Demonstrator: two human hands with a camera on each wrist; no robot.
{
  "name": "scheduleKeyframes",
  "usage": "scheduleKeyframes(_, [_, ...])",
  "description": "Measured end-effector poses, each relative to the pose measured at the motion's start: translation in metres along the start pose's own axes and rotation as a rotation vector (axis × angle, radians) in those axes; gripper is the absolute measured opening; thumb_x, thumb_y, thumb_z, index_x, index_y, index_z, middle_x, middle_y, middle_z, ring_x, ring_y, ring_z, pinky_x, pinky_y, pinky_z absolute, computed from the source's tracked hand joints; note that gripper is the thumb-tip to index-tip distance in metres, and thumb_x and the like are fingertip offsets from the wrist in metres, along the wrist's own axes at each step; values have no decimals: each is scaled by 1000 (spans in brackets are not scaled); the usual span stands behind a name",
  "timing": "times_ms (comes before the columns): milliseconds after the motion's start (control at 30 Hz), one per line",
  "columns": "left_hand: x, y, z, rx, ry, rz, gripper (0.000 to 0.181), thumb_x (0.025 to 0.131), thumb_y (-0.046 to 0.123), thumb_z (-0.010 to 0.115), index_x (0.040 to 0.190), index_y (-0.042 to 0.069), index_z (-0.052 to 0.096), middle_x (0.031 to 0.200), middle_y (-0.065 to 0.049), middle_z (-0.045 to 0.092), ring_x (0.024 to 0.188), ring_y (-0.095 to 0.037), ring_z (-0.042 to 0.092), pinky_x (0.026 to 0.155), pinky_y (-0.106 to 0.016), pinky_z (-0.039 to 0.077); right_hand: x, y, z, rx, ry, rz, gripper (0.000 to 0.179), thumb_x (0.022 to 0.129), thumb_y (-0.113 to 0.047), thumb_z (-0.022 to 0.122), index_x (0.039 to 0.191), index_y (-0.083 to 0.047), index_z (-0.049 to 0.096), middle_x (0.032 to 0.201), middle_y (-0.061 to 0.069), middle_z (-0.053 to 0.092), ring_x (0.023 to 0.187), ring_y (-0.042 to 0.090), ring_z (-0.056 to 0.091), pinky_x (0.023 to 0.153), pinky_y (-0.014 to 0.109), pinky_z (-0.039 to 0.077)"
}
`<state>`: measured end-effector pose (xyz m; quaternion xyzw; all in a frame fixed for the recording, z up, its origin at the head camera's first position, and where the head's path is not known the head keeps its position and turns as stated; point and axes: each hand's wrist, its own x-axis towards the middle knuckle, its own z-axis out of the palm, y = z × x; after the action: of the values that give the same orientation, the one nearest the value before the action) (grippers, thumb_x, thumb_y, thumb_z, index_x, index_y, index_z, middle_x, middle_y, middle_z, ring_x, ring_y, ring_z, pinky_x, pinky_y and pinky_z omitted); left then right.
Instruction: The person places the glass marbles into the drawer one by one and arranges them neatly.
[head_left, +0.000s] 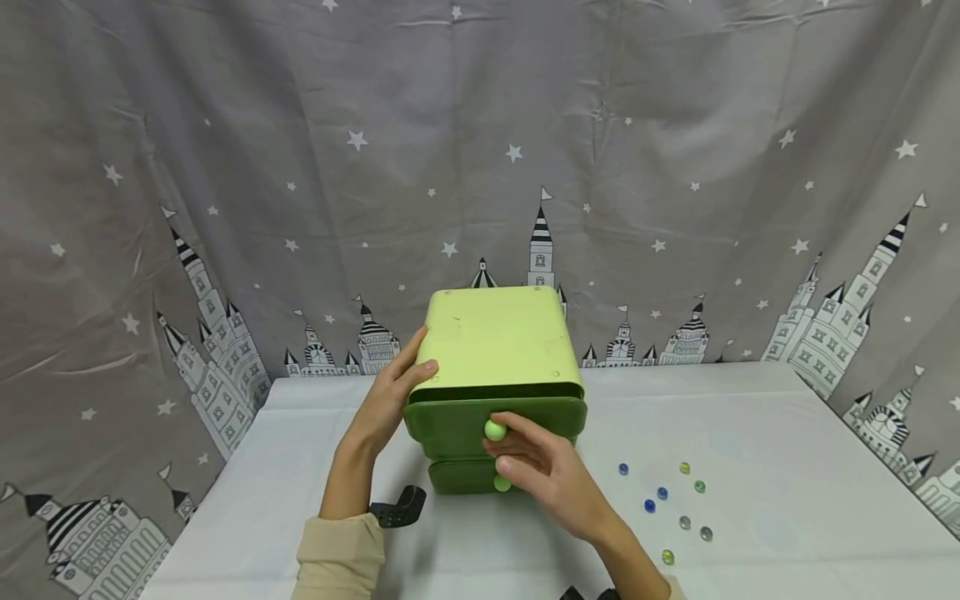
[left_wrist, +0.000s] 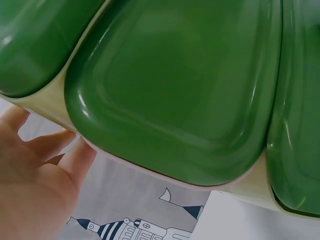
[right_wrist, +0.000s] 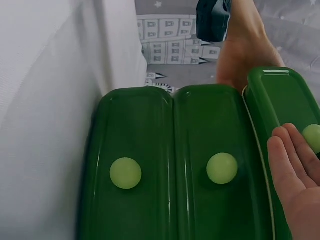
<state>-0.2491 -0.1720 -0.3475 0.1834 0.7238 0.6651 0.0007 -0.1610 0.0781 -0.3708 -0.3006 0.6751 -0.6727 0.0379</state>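
Note:
A small chest of drawers [head_left: 498, 337] with a light green body and dark green fronts stands on the white table. Its top drawer [head_left: 450, 425] is pulled slightly out, leaving a dark gap under the body's top edge. With extended fingers, my left hand [head_left: 390, 400] rests against the chest's left side, thumb at the top edge. My right hand [head_left: 543, 467] holds the top drawer's round light green knob [head_left: 495, 430] between its fingers. In the right wrist view, the middle drawer [right_wrist: 210, 120] and bottom drawer [right_wrist: 135, 120] sit closed, each with a round knob.
On the white-covered table [head_left: 787, 467], several glass marbles [head_left: 662, 493] in blue, green, yellow and clear lie scattered right of the chest. A grey curtain [head_left: 375, 125] printed with stars and castles hangs behind. Black straps [head_left: 401, 508] are on the wrists.

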Motion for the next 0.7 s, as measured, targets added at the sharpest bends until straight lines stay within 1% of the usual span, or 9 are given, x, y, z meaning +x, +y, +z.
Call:
scheduleKeyframes(100, [0,0,0,-14,-12,6,70,101,30,54,160,21,17,163,1,9,148,-17,7,116,-48,13,-6,-2,1,8,-18,-7,48,99,-8,55,144,4,43,126,27,58,120,40,55,97,31,47])
scheduleKeyframes(300, [0,-1,-1,-27,-30,19,69,102,29,53,160,21,16,163,1,10,148,-18,9,116,-51,15,-17,-5,1,20,-60,-34,49,99,-7,56,144,3,42,125,19,60,118,26,58,100,35,44])
scheduleKeyframes(500, [1,-1,-1,-32,-37,26,69,102,28,53,160,21,17,163,2,10,148,-17,9,115,-51,15,-25,-8,3,44,-109,-76,49,99,-6,55,144,4,41,127,20,58,119,24,58,101,37,43])
scheduleKeyframes(633, [1,-2,-1,-28,-35,33,68,102,28,53,159,21,18,163,2,10,148,-16,7,116,-49,13,-29,-10,5,71,-140,-99,48,99,-3,54,144,4,42,127,21,57,120,24,57,101,36,44])
scheduleKeyframes(700, [1,-2,-2,-28,-35,36,67,102,27,53,159,21,18,163,3,10,148,-16,7,116,-49,11,-32,-11,6,86,-153,-96,48,99,-3,53,145,3,42,128,21,57,120,24,57,101,36,43])
